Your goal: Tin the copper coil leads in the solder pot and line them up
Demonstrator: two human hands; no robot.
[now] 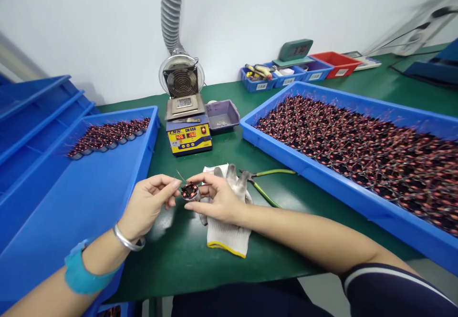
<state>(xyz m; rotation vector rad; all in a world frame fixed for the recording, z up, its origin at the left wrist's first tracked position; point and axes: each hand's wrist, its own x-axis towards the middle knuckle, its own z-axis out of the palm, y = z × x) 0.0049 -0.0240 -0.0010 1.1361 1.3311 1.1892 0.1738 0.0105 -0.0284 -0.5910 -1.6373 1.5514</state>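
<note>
Between thumb and fingers, my right hand [222,198] grips a small round motor stator [190,191] with copper windings and a metal rim. Thin wire leads [181,176] stick up from its top. My left hand [150,205] is at the stator's left side, its thumb and forefinger pinched together by the leads; whatever is between those fingertips is too small to make out. Under my right hand lies a white work glove [229,236] with grey fingertips and a yellow hem. Green-handled pliers [266,193] rest on the table just right of the glove.
A solder pot [191,133] with a digital display stands behind my hands, under an exhaust hose [172,12]. Beside it is a purple tray [234,112]. Blue trays of stators flank me, left [107,183] and right [315,174]. Small bins [259,86] and a scale [295,50] line the wall.
</note>
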